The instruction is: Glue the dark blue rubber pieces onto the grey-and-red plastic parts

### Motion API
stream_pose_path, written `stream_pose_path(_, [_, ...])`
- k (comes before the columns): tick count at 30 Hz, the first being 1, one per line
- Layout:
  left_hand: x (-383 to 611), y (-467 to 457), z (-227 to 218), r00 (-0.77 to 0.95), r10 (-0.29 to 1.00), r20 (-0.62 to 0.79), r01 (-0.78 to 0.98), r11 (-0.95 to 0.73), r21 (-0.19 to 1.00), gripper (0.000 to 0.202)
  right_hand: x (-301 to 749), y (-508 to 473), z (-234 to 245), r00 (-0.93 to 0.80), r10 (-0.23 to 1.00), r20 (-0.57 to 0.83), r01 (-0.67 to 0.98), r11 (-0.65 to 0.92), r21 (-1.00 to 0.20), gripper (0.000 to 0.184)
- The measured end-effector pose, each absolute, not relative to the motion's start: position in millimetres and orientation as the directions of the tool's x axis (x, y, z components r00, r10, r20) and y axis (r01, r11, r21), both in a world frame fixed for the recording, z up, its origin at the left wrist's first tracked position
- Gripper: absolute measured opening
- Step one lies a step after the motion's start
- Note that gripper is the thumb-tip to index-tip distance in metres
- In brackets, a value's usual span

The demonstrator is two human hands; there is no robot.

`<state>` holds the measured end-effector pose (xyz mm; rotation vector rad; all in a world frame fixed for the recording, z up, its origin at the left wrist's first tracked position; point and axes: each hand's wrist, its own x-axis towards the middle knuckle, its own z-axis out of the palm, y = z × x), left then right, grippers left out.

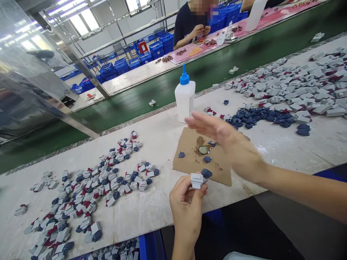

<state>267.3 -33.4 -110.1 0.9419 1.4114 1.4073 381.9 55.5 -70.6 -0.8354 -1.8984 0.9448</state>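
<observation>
Grey plastic part (197, 180) pinched in left hand (187, 206), above the tabletop's (159, 142) front edge.
Over the cardboard (189, 168) the right hand (217, 130) is spread flat; the glue-filled bottle cap (203, 149) could be brushed, or the glue bottle (184, 95) toppled.

Single head view, forward-down, close over the left hand (187, 207) and worktable (162, 144); conveyor belt (121, 104) beyond at 12 o'clock.

plain white desk (162, 144) with a cardboard sheet (189, 169) on it, glue bottle (184, 97) just behind the sheet, grey-blue pieces (89, 191) heaped either side of it
</observation>
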Motion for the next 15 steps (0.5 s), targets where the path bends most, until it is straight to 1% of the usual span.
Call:
stream_pose_path(2, [266, -34, -111, -0.241, 0.97, -0.002, 0.04, 0.012, 0.999, 0.014, 369, 54, -76, -0.515, 0.798, 0.312, 0.038, 0.386, -0.922, 0.054])
stream_pose_path(3, [265, -35, -112, -0.222, 0.975, 0.028, 0.105, -0.005, 0.994, 0.018, 364, 52, -81, -0.567, 0.774, 0.282, -0.011, 0.336, -0.942, 0.057])
stream_pose_path(6, [263, -41, -119, -0.195, 0.978, 0.08, 0.256, -0.028, 0.966, 0.028, 359, 43, -98, -0.68, 0.712, 0.175, -0.018, 0.222, -0.975, 0.064])
stream_pose_path(9, [266, -49, -124, -0.19, 0.977, 0.099, 0.272, -0.045, 0.961, 0.028, 362, 37, -106, -0.757, 0.651, 0.066, -0.027, 0.07, -0.997, 0.073])
stream_pose_path(11, [270, -55, -126, -0.206, 0.973, 0.102, 0.268, -0.044, 0.962, 0.028, 365, 33, -106, -0.767, 0.641, 0.01, -0.023, -0.012, -1.0, 0.074])
stream_pose_path(15, [269, -69, -126, -0.223, 0.966, 0.134, 0.335, -0.053, 0.941, 0.027, 360, 26, -107, -0.785, 0.618, -0.054, -0.026, -0.12, -0.992, 0.075])
